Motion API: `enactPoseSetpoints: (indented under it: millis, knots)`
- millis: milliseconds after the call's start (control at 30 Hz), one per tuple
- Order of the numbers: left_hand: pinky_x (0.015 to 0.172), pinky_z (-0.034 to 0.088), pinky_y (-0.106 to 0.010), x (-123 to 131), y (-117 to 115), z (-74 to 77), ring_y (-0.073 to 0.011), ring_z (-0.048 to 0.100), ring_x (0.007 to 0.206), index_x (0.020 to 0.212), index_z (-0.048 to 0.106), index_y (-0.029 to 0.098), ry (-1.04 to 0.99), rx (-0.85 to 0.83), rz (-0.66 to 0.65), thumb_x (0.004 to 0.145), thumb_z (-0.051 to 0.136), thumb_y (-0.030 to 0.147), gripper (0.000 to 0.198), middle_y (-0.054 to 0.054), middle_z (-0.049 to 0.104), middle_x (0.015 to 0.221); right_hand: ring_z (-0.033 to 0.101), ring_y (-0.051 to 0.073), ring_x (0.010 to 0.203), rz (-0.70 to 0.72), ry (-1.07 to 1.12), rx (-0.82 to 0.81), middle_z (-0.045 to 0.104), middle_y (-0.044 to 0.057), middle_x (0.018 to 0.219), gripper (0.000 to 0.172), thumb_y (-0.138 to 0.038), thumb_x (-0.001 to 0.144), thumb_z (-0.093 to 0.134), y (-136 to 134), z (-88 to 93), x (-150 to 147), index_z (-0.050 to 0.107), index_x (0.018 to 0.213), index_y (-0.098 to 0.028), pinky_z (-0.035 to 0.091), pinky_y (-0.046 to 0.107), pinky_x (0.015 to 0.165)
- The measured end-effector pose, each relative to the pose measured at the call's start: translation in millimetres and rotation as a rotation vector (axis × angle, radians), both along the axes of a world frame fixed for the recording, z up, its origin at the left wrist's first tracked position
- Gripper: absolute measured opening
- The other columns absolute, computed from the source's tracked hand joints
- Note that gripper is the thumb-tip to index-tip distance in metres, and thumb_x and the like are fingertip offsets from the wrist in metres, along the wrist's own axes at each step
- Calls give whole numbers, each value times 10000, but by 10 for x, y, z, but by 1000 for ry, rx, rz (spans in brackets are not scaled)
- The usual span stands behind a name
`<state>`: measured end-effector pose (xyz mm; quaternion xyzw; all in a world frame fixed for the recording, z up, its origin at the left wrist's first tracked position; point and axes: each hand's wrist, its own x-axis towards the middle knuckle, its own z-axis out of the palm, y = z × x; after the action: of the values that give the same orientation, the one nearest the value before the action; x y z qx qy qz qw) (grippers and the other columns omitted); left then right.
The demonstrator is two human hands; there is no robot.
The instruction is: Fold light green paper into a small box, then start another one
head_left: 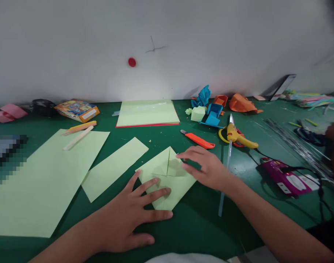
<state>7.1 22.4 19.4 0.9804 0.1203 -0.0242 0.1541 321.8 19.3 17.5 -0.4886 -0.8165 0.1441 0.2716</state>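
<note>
Bracing pale-green paper (177, 190) by the table's (199, 230) front edge, my left hand (136, 208) splays, right hand (207, 166) fingertips apart. 2 flaps (159, 165) folded; remainder unclear.

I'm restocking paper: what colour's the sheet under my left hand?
The folded sheet is pale green, shown in the head view.

Left grip (129, 216) splayed, right grip (209, 167) half-curled

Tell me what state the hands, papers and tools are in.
Folded paper: creased
Left hand: spread over the folded paper
Right hand: bent, at the folded paper's edge
Paper strip: flat
Large sheet: flat
Cutter: set down; whether retracted, unclear
Glue gun: set down, unheld
Orange paper: crumpled
Purple socket box: plug inserted
</note>
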Motion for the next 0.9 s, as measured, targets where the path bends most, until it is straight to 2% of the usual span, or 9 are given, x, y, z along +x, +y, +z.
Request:
enactPoseSetpoints:
  millis: [67, 133, 233, 367, 533, 733, 900]
  knots:
    - [1216, 68, -769, -7, 3, -9, -404, 291, 1546, 1562, 358, 512, -16, 7, 2, 930, 684, 508, 712, 26, 271, 1706, 667, 227, 996, -80, 62, 20, 724, 84, 1108, 251, -349, 1035, 551, 12, 49, 111, 711, 1193, -237, 525, 348, 803]
    - [1214, 60, -773, -10, 5, -19, -405, 287, 1548, 1559, 368, 509, -14, 8, 2, 928, 690, 492, 708, 29, 265, 1709, 668, 226, 995, -98, 86, 46, 721, 81, 1087, 236, -345, 1037, 551, 18, 91, 199, 725, 1161, -246, 518, 335, 765]
    - [1207, 37, -782, -10, 7, -33, -412, 265, 1554, 1565, 348, 516, 2, 4, 3, 913, 714, 473, 749, 37, 229, 1720, 640, 219, 950, 43, 46, 83, 690, 83, 1031, 250, -323, 1047, 530, -14, 162, 231, 748, 1143, -250, 496, 359, 801]
    - [1193, 31, -800, -5, 11, -42, -423, 269, 1549, 1571, 328, 522, 0, -11, 7, 926, 689, 504, 739, 27, 255, 1712, 501, 207, 787, 264, -180, 51, 595, 55, 844, 281, -363, 1047, 535, -171, 260, 45, 777, 1155, -273, 389, 377, 728]
    - [1193, 30, -798, -4, 7, -47, -430, 275, 1545, 1571, 340, 508, -21, -9, 10, 917, 704, 497, 749, 15, 254, 1712, 442, 218, 820, 445, -360, -68, 585, 38, 870, 250, -395, 1031, 577, -333, 248, -203, 769, 1181, -340, 316, 412, 783]
    - [1202, 67, -787, 9, 8, -33, -426, 283, 1543, 1562, 344, 529, -4, -15, 18, 903, 724, 482, 762, 21, 257, 1711, 437, 224, 857, 426, -377, -155, 585, 39, 928, 231, -384, 1016, 622, -291, 247, -105, 776, 1187, -390, 308, 413, 801]
    - [1181, 60, -813, 15, 3, -5, -436, 269, 1545, 1559, 349, 530, 12, -36, 25, 896, 740, 443, 774, 23, 257, 1710, 424, 218, 837, 360, -380, -253, 572, 39, 908, 188, -339, 997, 647, -263, 299, 91, 824, 1042, -388, 300, 409, 771]
